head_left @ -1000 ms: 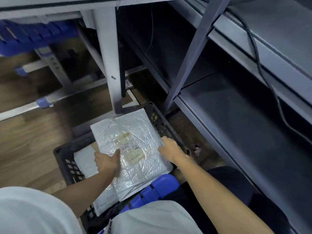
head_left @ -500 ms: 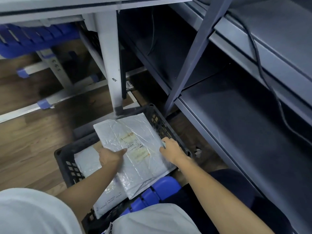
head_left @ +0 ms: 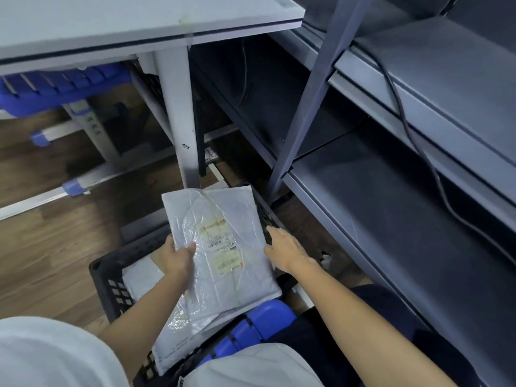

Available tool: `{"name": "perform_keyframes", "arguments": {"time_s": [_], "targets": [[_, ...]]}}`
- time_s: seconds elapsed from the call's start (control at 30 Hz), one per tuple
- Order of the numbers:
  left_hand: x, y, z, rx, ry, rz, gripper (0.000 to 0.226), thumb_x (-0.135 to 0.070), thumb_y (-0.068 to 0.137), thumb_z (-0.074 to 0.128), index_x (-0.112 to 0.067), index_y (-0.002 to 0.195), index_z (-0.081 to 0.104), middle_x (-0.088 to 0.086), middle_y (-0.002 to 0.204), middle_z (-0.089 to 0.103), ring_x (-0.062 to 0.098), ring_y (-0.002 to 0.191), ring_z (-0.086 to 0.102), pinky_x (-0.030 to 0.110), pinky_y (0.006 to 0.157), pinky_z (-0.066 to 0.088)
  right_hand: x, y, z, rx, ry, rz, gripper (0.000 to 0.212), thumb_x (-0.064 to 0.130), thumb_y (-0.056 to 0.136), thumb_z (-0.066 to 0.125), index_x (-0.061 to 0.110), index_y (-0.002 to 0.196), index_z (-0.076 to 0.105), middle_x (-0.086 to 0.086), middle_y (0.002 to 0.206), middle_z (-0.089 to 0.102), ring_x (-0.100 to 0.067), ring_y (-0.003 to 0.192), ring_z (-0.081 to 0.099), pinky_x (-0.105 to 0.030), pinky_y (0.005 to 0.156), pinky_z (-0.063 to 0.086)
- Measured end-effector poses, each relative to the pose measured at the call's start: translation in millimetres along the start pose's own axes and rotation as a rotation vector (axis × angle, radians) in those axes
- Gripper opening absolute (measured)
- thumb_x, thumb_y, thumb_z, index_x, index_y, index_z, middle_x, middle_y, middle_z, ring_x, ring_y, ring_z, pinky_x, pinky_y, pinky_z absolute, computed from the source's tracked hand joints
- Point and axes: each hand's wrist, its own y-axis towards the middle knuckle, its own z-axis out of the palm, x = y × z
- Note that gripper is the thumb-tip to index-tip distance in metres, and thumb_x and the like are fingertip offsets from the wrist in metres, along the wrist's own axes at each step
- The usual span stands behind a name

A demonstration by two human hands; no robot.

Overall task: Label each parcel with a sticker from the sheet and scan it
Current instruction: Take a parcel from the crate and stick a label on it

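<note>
A white plastic mailer parcel (head_left: 220, 219) with a printed label on its face is lifted over a black crate (head_left: 111, 286) on the floor. My left hand (head_left: 177, 256) grips the parcel's left edge, thumb on top. At the parcel's right edge my right hand (head_left: 284, 248) lies with fingers straight, beside the crate's right wall. More white mailers (head_left: 173, 342) lie in the crate underneath. No sticker sheet or scanner is in view.
A grey table (head_left: 139, 26) stands above, its leg (head_left: 178, 121) just beyond the crate. Dark metal shelving (head_left: 391, 219) with a black cable (head_left: 413, 129) runs along the right. A blue stool (head_left: 265, 322) is at my knees, another blue seat (head_left: 42, 88) far left.
The parcel has risen out of the crate and tilted more upright in my left hand. My right hand has come off its right edge and opened.
</note>
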Motion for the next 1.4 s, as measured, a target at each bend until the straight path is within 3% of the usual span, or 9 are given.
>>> {"name": "perform_keyframes", "arguments": {"time_s": [0.23,0.33,0.57,0.67,0.93,1.03,1.1,1.2,1.4], "targets": [[-38.3,-13.6,-11.3,0.004,0.025,0.222,0.032,0.006,0.086,0.055,-0.021,0.105,0.06,0.001,0.098,0.065,0.025,0.091,0.062,0.034,0.074,0.05,14.5,-11.8,-43.8,-0.139,-0.079,-0.047,0.053,0.015,0.1,0.033,0.008,0.151,0.019,-0.009,0.155,0.028,-0.024,0.141,0.026,-0.034,0.117,0.019],[-63.0,-28.3,-12.3,0.043,-0.034,0.301,0.034,0.009,0.082,0.056,-0.023,0.092,0.063,-0.003,0.088,0.066,0.022,0.083,0.064,0.03,0.066,0.051,23.0,-20.7,-73.0,-0.269,-0.119,-0.093,0.043,0.014,0.098,0.034,0.006,0.14,0.035,-0.01,0.143,0.042,-0.025,0.128,0.039,-0.035,0.111,0.028],[-145.3,-69.3,-1.7,0.104,-0.193,0.506,0.034,0.01,0.081,0.061,-0.012,0.106,0.066,-0.002,0.087,0.066,0.02,0.082,0.062,0.03,0.068,0.052,58.6,-54.3,-176.6,-0.62,-0.009,-0.188,0.021,0.012,0.095,0.038,0.008,0.107,0.056,-0.006,0.107,0.06,-0.023,0.097,0.056,-0.031,0.084,0.047],[-186.1,-89.0,5.0,0.134,-0.233,0.606,0.037,0.007,0.082,0.062,-0.017,0.109,0.066,-0.006,0.087,0.066,0.012,0.078,0.062,0.03,0.069,0.051,68.9,-87.1,-229.8,-0.725,0.085,-0.236,0.025,0.02,0.096,0.039,0.006,0.109,0.056,-0.008,0.11,0.06,-0.026,0.1,0.056,-0.03,0.075,0.041],[-261.2,-160.2,61.9,0.357,-0.319,0.739,0.031,0.011,0.079,0.062,-0.019,0.084,0.068,-0.002,0.084,0.063,0.023,0.087,0.058,0.036,0.082,0.049,26.3,-171.4,-327.3,-0.961,0.115,-0.114,0.055,0.044,0.102,0.029,0.004,0.138,0.041,-0.01,0.143,0.045,-0.026,0.131,0.041,-0.038,0.101,0.035],[-294.9,-204.2,96.5,0.441,-0.398,0.774,0.034,0.013,0.075,0.062,-0.016,0.093,0.068,-0.006,0.078,0.066,0.01,0.069,0.065,0.022,0.06,0.054,-3.6,-197.7,-351.8,-1.049,0.123,-0.042,0.057,0.046,0.102,0.028,0.003,0.138,0.041,-0.011,0.142,0.046,-0.027,0.129,0.043,-0.038,0.101,0.036],[-312.3,-227.7,117.5,0.469,-0.434,0.8,0.035,0.013,0.076,0.062,-0.019,0.086,0.068,-0.008,0.077,0.065,0.008,0.066,0.062,0.017,0.055,0.05,-21.2,-210.0,-361.7,-1.082,0.148,0.007,0.057,0.046,0.102,0.028,0.003,0.135,0.043,-0.011,0.141,0.047,-0.027,0.129,0.043,-0.038,0.101,0.036],[-331.7,-264.0,150.2,0.539,-0.465,0.827,0.042,0.015,0.077,0.06,-0.027,0.072,0.064,-0.005,0.077,0.062,0.014,0.074,0.057,0.022,0.065,0.049,-51.7,-230.0,-370.4,-1.127,0.191,0.077,0.061,0.049,0.101,0.026,0.005,0.143,0.036,-0.008,0.147,0.041,-0.026,0.135,0.038,-0.039,0.105,0.033],[-343.3,-325.0,219.8,0.673,-0.489,0.815,0.039,0.014,0.08,0.057,-0.024,0.07,0.059,-0.003,0.078,0.058,0.019,0.079,0.052,0.036,0.078,0.047,-105.4,-262.5,-368.2,-1.173,0.403,0.223,0.066,0.053,0.1,0.025,0.007,0.147,0.03,-0.008,0.15,0.037,-0.026,0.136,0.036,-0.038,0.106,0.031]]}}
